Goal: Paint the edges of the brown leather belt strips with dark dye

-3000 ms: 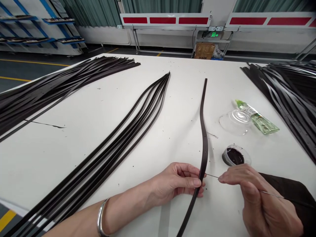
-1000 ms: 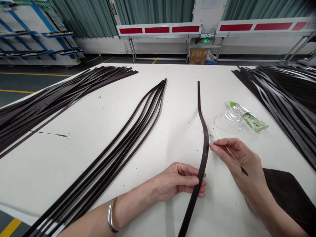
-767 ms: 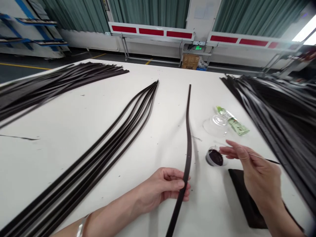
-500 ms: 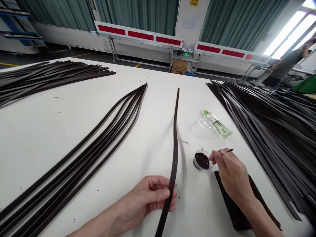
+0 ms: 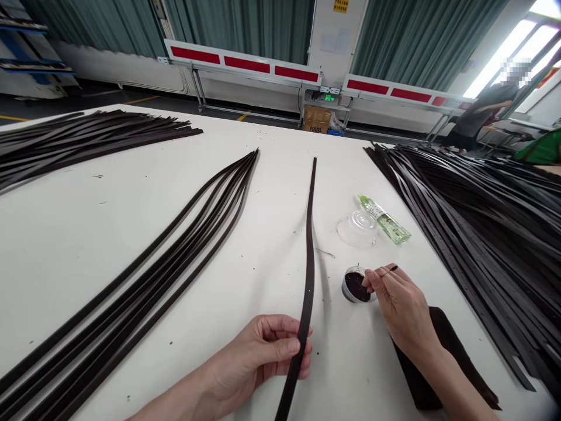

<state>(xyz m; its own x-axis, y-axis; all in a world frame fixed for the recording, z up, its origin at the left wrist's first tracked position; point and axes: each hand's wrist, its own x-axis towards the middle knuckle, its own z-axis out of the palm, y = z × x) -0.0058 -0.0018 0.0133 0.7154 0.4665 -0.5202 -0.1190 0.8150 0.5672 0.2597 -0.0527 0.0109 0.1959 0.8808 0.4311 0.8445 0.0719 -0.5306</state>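
Belt strap [image 5: 308, 292] pinched in your left hand [image 5: 263, 345], thin brush [image 5: 393, 268] gripped by your right hand [image 5: 397, 304] above the dark dye cup [image 5: 355, 286], clear lid [image 5: 357, 229] and green bottle [image 5: 384, 220] just beyond

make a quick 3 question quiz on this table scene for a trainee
1. Which hand holds the lone dark strap?
2. True or false: the small cup of dark liquid sits to the left of the strap, as the person sees it.
3. What does the right hand pinch? A: scissors, B: a thin dark-tipped stick, C: a leather punch.

Key: 1. The left hand. 2. False, it sits to the right of the strap. 3. B.
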